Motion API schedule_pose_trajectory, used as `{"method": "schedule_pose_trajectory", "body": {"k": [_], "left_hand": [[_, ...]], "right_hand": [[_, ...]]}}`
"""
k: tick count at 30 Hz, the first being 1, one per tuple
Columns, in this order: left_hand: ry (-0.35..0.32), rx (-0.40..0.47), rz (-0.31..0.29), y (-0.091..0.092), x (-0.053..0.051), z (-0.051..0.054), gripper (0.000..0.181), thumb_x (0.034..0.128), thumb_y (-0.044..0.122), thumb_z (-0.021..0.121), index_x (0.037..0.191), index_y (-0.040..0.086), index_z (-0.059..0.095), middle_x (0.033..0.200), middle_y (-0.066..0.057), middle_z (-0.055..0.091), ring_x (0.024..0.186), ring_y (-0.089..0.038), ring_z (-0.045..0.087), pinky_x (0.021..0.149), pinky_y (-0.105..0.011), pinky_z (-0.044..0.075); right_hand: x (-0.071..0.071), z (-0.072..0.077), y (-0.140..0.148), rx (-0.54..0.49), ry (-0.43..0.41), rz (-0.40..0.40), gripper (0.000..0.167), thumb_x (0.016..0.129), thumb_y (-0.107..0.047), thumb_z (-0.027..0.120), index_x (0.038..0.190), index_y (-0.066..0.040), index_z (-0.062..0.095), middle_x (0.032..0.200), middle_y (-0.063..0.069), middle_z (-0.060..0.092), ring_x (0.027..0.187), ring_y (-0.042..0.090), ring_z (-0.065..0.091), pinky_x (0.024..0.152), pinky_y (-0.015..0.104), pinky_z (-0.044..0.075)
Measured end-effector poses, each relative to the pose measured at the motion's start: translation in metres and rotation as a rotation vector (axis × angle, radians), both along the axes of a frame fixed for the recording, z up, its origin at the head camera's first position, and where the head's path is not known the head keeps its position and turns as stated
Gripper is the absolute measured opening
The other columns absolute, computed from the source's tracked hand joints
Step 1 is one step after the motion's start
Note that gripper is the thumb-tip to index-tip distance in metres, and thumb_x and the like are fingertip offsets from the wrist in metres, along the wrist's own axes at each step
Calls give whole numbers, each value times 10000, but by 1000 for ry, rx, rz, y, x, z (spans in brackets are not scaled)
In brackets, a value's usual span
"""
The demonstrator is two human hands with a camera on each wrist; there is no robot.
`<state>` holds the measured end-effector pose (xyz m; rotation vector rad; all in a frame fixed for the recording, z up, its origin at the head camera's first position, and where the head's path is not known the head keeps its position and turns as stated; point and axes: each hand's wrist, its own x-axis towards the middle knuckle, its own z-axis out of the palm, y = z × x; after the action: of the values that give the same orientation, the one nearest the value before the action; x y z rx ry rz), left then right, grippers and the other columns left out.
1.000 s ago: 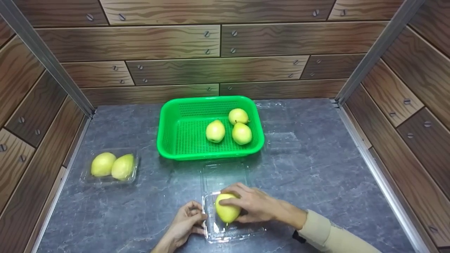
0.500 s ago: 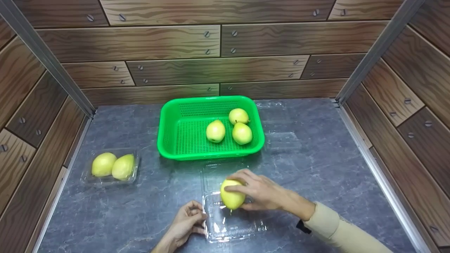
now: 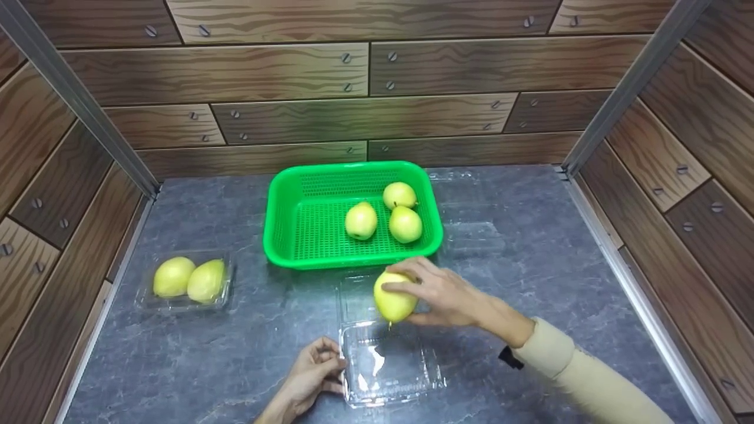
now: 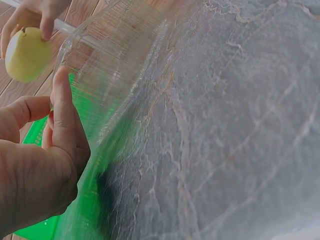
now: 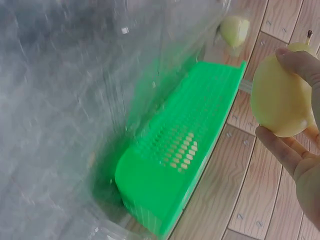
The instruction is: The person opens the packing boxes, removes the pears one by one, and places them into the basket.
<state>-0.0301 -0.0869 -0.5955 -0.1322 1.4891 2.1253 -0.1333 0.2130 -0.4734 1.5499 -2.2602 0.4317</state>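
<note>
A yellow-green pear [image 3: 394,297] hangs stem-down in my right hand [image 3: 445,294], above the hinge side of an open clear plastic clamshell [image 3: 389,365]. The right wrist view shows thumb and fingers around the same pear [image 5: 282,95]. My left hand [image 3: 312,374] pinches the clamshell's left rim between thumb and fingers, as the left wrist view shows with the hand [image 4: 47,145] at the clear wall [image 4: 107,55]. No fruit lies in the clamshell's base. Its lid lies folded back toward the basket, partly hidden behind the pear and right hand.
A green basket [image 3: 283,253] behind the clamshell holds three pears [image 3: 360,221]. At the left sits another clear clamshell [image 3: 227,294] with two pears [image 3: 174,277]. Flat clear plastic pieces [image 3: 474,235] lie right of the basket. Wood-patterned walls [image 3: 294,70] enclose the table.
My right hand has lifted the pear up out of the clamshell base and carried it away from me, toward the basket. My left hand has stayed at the rim.
</note>
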Motion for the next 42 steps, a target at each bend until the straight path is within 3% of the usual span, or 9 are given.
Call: {"method": "schedule_pose_trajectory", "body": {"k": [9, 17, 26, 34, 42], "left_hand": [[-5, -3, 6, 0, -1, 0, 224, 864, -63, 619, 1005, 81, 520, 789, 43, 641, 645, -91, 651, 564, -279, 646], [-2, -11, -2, -1, -2, 0, 225, 866, -60, 615, 1009, 83, 520, 791, 43, 629, 653, -88, 643, 561, -269, 642], [0, -9, 2, -1, -3, 1, 227, 863, -55, 637, 996, 88, 521, 770, 52, 616, 652, -85, 635, 560, -277, 646], [-5, -6, 3, -1, -2, 1, 228, 866, -53, 647, 1007, 79, 526, 784, 43, 629, 657, -93, 639, 567, -290, 651], [-14, 0, -1, -1, -1, 1, 227, 872, -58, 638, 1003, 91, 528, 776, 51, 621, 655, -88, 636, 566, -285, 649]], "right_hand": [[-25, 19, 2, -16, -15, -35, 818, 654, -290, 1000, 1373, -178, 626, 1362, 165, 632, 1193, 350, 642, 844, 441, 683], [-54, 27, 0, -16, -29, -96, 777, 679, -280, 986, 1364, -153, 641, 1354, 190, 637, 1235, 390, 633, 891, 491, 672], [-86, 30, -6, -16, -144, -179, 710, 749, -307, 952, 1373, -147, 653, 1354, 205, 638, 1230, 398, 622, 980, 550, 635], [-108, 24, -14, 26, -283, -294, 710, 789, -335, 925, 1415, -153, 644, 1378, 191, 627, 1286, 405, 587, 1043, 586, 589], [-127, 8, -22, 110, -335, -366, 701, 805, -317, 918, 1421, -135, 639, 1396, 197, 616, 1282, 407, 577, 1052, 571, 582]]}}
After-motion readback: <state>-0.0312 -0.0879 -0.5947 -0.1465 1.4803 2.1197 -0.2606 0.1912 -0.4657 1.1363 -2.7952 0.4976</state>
